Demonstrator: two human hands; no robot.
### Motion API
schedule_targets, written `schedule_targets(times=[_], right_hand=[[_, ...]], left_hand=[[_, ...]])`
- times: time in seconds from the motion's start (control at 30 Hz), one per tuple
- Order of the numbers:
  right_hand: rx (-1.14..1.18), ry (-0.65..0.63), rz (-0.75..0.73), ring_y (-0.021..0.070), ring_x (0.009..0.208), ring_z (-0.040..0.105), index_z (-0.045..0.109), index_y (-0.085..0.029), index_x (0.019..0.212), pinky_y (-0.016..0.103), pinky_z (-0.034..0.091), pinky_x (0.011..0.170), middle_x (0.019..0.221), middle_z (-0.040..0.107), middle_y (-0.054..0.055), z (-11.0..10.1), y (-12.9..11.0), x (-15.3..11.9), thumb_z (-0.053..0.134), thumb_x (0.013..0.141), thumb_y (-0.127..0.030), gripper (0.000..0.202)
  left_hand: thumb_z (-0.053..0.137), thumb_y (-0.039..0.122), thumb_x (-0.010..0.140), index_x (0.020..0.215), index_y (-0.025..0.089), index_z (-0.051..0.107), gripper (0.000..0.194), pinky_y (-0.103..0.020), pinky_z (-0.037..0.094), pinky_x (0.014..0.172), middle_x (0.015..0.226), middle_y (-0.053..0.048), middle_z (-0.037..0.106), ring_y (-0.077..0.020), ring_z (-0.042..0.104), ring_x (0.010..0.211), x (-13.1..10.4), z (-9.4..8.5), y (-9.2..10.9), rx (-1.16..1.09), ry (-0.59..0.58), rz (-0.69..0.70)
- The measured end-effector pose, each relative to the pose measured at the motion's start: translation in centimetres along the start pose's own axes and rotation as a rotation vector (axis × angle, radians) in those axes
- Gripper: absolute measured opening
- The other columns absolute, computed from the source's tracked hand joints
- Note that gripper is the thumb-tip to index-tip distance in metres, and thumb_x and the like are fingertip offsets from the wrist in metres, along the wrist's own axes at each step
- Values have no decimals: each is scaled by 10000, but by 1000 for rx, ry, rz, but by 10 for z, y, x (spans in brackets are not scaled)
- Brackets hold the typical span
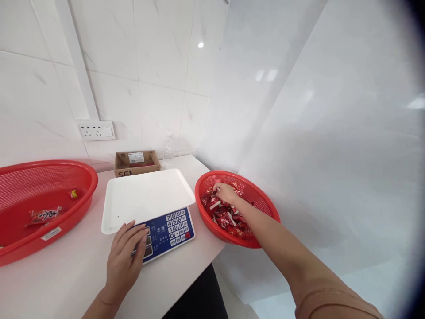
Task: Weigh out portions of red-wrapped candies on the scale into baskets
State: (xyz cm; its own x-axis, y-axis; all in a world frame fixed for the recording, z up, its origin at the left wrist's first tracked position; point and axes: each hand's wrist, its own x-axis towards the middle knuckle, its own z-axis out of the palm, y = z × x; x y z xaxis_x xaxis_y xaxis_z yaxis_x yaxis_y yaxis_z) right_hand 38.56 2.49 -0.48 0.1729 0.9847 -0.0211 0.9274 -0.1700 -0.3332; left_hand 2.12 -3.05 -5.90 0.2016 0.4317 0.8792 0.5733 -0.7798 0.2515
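Note:
My left hand (125, 254) lies with its fingers stretched out over the left end of the blue panel of a digital scale (165, 234), partly covering the displays. A white weighing tray (148, 197) sits on top of the scale with nothing on it but a tiny dark speck. On the right, a red plastic basket (265, 208) holds a heap of small red-wrapped packets (229, 219), some with white strips. My right hand (226, 193) reaches into this basket, its fingers closed on a red packet (212, 194) at the heap's far left side.
A larger red basket (75, 166) at the left holds a clear printed packet (44, 215) and a small yellow-wrapped piece (73, 193). Behind the scale stand an open cardboard box (137, 170) and a clear plastic bottle (168, 146). A wall socket (96, 130) sits above the white table (83, 283).

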Motion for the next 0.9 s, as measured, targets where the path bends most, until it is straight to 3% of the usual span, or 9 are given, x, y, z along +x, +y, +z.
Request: schedule_targets(times=[0.17,0.3,0.5,0.6,0.73,0.9], right_hand=[[155,218,12,182,944,588,563,-156,1091,393,489,807,1102,593,64,-37,-11,9,545,867,-311,274],[308,300,-88,148,940,591,570,-181,935,306,459,835,1010,640,4,-46,-53,20,547,800,-166,138],[470,184,-273,119,831,611,571,-211,802,240,458,756,879,652,-44,-7,-147,28,585,690,-110,151],[498,85,-319,109,718,615,573,-219,787,225,469,673,815,638,-52,15,-181,27,612,675,-128,150],[515,-38,-322,79,472,566,568,-222,829,202,445,482,720,595,-57,31,-202,27,603,719,-201,117],[499,-113,-333,65,440,546,579,-213,813,181,419,432,718,594,-46,26,-200,26,616,724,-201,97]], left_hand=[[550,95,798,999,198,602,232,-484,426,966,970,-75,658,-247,551,1079,-1,-1,-3,15,25,-3],[549,83,794,1009,201,602,250,-489,426,967,975,-72,656,-246,544,1085,0,-3,-4,27,40,-26],[541,70,800,993,197,600,238,-485,429,962,979,-68,654,-235,540,1085,2,-6,-4,55,39,-59],[537,71,805,995,198,594,236,-480,437,953,981,-66,650,-233,534,1092,2,-9,-5,76,52,-74],[536,65,804,985,192,595,229,-474,432,959,990,-70,645,-232,520,1109,2,-11,-7,91,56,-107],[530,63,808,993,192,593,234,-470,431,961,997,-72,642,-230,513,1118,1,-12,-10,88,59,-128]])
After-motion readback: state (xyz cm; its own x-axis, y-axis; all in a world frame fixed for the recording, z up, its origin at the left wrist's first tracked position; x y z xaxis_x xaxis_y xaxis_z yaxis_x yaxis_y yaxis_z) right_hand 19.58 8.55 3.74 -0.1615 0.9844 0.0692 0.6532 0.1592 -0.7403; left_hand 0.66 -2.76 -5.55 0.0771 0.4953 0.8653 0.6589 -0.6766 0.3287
